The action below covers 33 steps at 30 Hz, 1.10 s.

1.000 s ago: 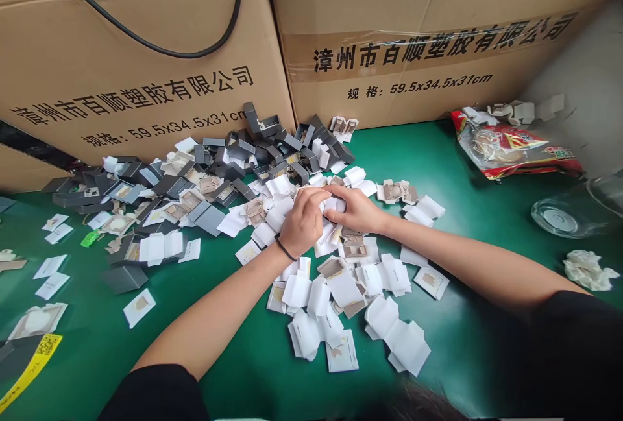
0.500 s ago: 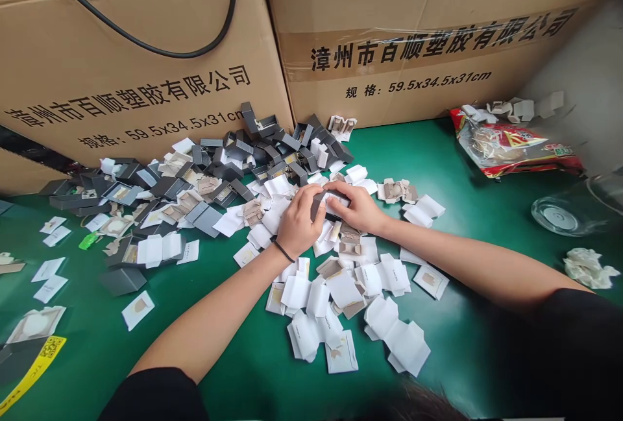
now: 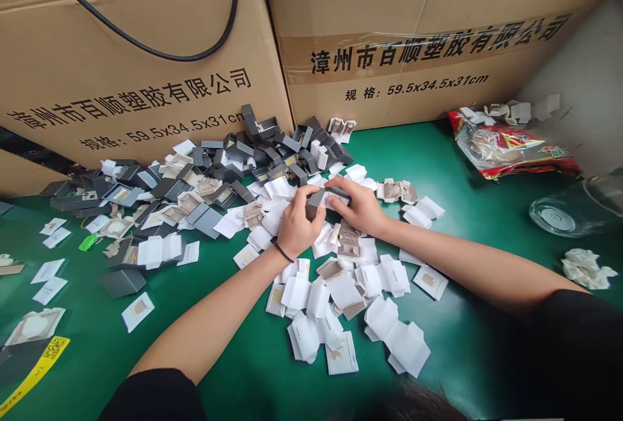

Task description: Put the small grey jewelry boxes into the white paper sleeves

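Note:
Between my two hands is a small dark grey box (image 3: 315,203), gripped from both sides above the middle of the table. My left hand (image 3: 298,218) wraps its left end, thumb in front and fingers behind. At its right end my right hand (image 3: 359,205) holds on, the thumb pressed on the front by a white part and the fingers curled over the top. Folded white cardboard pieces (image 3: 343,288) lie scattered under and in front of my hands. Behind them spreads a heap of dark grey boxes (image 3: 272,148), several of them gaping, mixed with white and brown card pieces.
Two large cardboard cartons (image 3: 146,25) stand along the back, with a black cable (image 3: 195,56) hanging before the left one. On the right are a red food packet (image 3: 511,148), a clear container (image 3: 559,216) and crumpled tissue (image 3: 588,269). A yellow strip (image 3: 36,375) lies front left.
My left fingers have shifted slightly on the dark grey box, and more of its left end shows. The right hand keeps its hold. The view has moved very slightly.

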### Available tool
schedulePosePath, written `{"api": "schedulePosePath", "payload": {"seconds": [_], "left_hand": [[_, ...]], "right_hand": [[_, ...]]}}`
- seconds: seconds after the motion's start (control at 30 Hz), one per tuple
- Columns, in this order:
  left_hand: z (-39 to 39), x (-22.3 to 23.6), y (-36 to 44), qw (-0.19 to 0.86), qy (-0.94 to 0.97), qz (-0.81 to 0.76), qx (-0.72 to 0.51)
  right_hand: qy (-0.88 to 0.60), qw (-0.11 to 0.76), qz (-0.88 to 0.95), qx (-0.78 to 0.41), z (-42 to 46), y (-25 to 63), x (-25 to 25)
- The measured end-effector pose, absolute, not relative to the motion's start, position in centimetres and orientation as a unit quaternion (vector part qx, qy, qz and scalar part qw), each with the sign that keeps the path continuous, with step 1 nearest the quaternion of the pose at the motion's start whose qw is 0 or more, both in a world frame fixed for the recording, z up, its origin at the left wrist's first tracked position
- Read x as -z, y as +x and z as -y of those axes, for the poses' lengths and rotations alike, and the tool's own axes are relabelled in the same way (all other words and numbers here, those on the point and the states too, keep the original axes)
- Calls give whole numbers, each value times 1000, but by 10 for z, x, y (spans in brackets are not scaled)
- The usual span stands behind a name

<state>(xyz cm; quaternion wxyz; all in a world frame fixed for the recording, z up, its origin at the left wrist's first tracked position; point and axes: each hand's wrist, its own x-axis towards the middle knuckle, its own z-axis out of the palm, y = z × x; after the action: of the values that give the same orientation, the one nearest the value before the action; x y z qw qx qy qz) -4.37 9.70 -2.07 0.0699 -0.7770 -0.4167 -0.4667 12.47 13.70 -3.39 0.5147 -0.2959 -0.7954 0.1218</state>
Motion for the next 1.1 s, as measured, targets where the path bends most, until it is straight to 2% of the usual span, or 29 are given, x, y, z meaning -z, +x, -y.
{"api": "schedulePosePath", "payload": {"seconds": [0.13, 0.23, 0.5, 0.6, 0.8, 0.93, 1.1], "left_hand": [[-98, 16, -45, 60, -800, 360, 475], [-99, 15, -44, 77, -803, 330, 490], [-98, 17, -44, 120, -815, 280, 493], [-98, 16, -45, 45, -838, 219, 498], [-95, 18, -44, -215, -783, 247, 529], [-93, 16, -41, -326, -730, 255, 544], [-93, 13, -44, -367, -732, 251, 516]], "right_hand": [[-272, 498, 742, -357, -137, 123, 32], [-252, 460, 702, -482, -134, 120, 30], [-257, 334, 682, -597, -131, 120, 19], [-241, 229, 676, -658, -133, 126, 9], [-233, 76, 641, -727, -140, 136, 1], [-239, 36, 621, -745, -144, 136, 2], [-251, 27, 655, -712, -143, 137, -3]]}}
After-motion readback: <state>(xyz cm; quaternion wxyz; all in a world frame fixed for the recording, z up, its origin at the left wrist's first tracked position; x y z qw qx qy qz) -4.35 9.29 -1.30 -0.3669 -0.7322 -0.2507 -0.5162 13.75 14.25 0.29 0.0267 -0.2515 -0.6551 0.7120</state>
